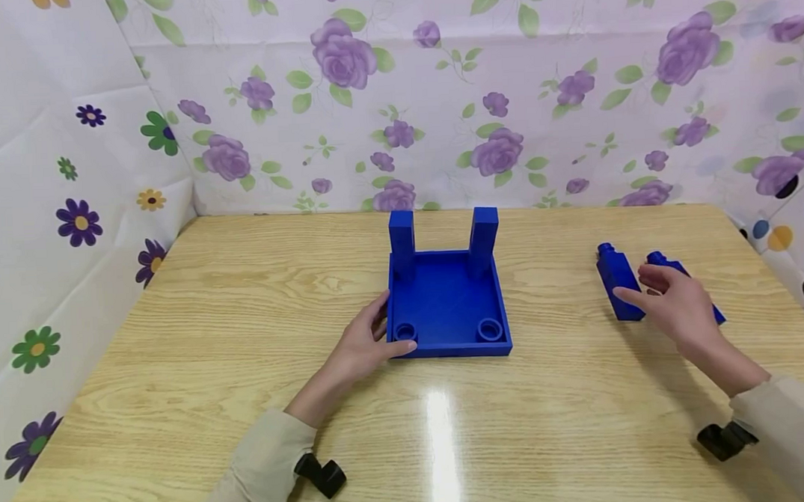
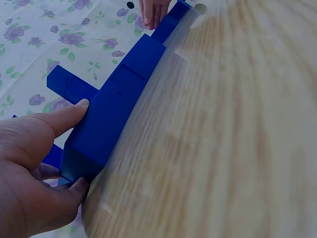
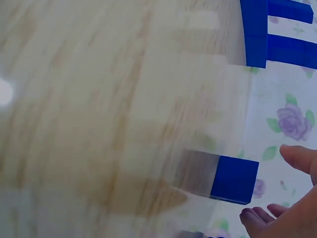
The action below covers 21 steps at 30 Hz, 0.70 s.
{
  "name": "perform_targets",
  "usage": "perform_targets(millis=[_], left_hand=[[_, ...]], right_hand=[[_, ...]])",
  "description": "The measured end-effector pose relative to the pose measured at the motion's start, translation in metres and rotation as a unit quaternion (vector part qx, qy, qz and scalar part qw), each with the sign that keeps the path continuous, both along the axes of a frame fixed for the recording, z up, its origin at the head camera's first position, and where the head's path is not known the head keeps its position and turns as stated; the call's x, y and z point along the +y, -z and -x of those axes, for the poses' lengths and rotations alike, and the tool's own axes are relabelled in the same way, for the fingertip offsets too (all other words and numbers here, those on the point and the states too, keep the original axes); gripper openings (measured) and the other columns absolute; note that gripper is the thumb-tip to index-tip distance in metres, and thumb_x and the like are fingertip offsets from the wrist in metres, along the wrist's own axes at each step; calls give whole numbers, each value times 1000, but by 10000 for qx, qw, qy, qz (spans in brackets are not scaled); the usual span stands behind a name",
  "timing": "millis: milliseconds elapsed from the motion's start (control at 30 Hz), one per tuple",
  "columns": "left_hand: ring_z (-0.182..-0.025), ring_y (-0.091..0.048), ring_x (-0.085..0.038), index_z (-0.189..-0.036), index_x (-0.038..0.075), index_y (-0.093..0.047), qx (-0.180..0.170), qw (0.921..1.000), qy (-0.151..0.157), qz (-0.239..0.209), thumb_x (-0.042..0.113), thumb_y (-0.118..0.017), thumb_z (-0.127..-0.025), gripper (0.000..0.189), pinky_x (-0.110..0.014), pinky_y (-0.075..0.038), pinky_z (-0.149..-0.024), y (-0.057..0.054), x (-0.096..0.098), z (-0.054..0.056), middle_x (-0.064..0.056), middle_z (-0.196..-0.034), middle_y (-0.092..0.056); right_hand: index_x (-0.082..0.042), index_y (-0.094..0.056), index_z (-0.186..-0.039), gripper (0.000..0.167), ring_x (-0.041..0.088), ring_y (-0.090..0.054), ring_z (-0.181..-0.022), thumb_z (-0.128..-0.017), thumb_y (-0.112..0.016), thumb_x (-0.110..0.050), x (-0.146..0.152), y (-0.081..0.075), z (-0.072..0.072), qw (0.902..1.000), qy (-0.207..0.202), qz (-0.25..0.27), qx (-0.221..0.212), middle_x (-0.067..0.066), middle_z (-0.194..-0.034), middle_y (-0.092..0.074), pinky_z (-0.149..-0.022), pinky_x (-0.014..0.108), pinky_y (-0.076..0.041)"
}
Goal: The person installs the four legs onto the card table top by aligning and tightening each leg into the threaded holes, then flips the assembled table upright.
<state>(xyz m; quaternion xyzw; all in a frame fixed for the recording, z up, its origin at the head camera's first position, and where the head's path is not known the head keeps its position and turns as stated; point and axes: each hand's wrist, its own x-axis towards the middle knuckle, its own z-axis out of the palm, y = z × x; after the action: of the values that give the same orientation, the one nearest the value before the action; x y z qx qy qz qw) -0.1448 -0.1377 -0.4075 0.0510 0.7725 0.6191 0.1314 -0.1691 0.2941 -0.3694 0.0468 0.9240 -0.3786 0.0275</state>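
Note:
A square blue tray-like base [image 1: 445, 301] with low walls lies on the table. Two blue square legs [image 1: 484, 236] stand at its far corners, and round sockets [image 1: 490, 329] show at the near ones. My left hand [image 1: 359, 350] grips the near left corner, thumb on the front wall and fingers along the left side. On the right lie two loose blue legs with threaded necks. My right hand [image 1: 681, 306] hovers over them, fingers loosely bent. It hides part of the right leg [image 1: 677, 267]. In the right wrist view, the fingers are apart from a blue leg [image 3: 235, 179].
The wooden table [image 1: 242, 288] extends around the base, with bare wood between it and the loose legs. Flowered cloth [image 1: 267, 99] hangs behind and at the left; dotted cloth [image 1: 799, 248] hangs at the right. Black wrist mounts [image 1: 320, 475] sit on both sleeves.

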Motion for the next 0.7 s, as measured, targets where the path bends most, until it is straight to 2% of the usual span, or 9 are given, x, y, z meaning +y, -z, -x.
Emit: perform_targets(millis=[167,333,467,700], left_hand=[[-140,-28,-33,-155,7,-18,-13,10000,-17,1,8,-78,-82,94,-41,-32,-110,-1,0,0,-15,-155,-25],[-140,-28,-33,-155,7,-19,-6,10000,-24,15,8,-79,-82,94,-41,-33,-110,0,0,0,-15,-155,-26],[-140,-28,-33,-155,7,-19,7,10000,-26,-7,8,-78,-82,94,-41,-33,-109,0,0,-1,-15,-155,-26],[-139,-28,-34,-154,5,-19,58,10000,-31,-21,7,-78,-82,94,-42,-31,-110,-3,0,-1,-17,-155,-26]], right_hand=[[14,-29,-144,89,50,-40,-125,-91,-63,-49,3,5,2,9994,163,81,-278,36,-140,-38,-90,52,-47],[16,-26,-144,92,53,-33,-128,-90,-65,-47,4,8,3,9982,125,96,-583,37,-143,-32,-97,60,-39],[18,-22,-144,96,57,-30,-127,-87,-71,-43,5,8,5,9967,-63,-247,-773,42,-141,-29,-99,65,-34],[22,-29,-138,87,58,-39,-118,-87,-72,-33,5,9,7,9943,-412,-830,-528,45,-132,-37,-93,66,-39]])
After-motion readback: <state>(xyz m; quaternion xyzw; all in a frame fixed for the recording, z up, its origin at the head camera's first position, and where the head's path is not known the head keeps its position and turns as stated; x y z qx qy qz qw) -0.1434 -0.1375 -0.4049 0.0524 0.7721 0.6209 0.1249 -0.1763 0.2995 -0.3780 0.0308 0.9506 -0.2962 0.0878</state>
